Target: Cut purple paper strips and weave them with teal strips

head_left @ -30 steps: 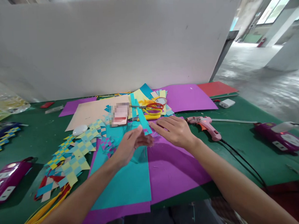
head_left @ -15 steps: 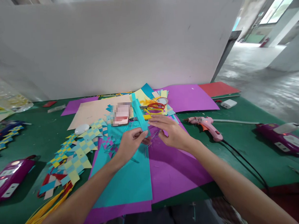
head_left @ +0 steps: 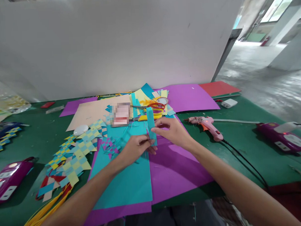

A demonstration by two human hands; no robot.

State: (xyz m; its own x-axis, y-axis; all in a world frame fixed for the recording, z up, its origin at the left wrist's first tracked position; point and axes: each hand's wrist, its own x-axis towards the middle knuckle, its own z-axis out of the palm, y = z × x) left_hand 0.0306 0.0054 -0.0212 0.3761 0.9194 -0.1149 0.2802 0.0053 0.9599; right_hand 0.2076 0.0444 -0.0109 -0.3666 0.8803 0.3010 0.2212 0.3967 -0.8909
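A narrow turquoise paper strip (head_left: pixel 150 118) stands nearly upright between my hands, above the sheets. My left hand (head_left: pixel 139 147) pinches its lower end. My right hand (head_left: pixel 171 130) grips its right edge higher up, thumb and fingers closed on it. Under my hands lie a turquoise sheet (head_left: pixel 123 186) and a purple sheet (head_left: pixel 174 178). Just behind the strip are red-and-yellow-handled scissors (head_left: pixel 158 108) and a yellow cutter (head_left: pixel 142 118). A small purple-and-turquoise woven paper piece (head_left: pixel 109 145) sits left of my left hand.
A pink glue gun (head_left: pixel 207 124) with its cord lies to the right, near a purple power strip (head_left: pixel 284 138). Woven paper pieces (head_left: pixel 76 161) and yellow tassels (head_left: pixel 40 215) spread at the left. A phone (head_left: pixel 121 114) lies at the middle; a white board (head_left: pixel 108 48) stands behind.
The strip has moved right and turned more upright. My right hand, earlier with fingers stretched beside it, now closes on the strip. My left hand has shifted slightly right and down.
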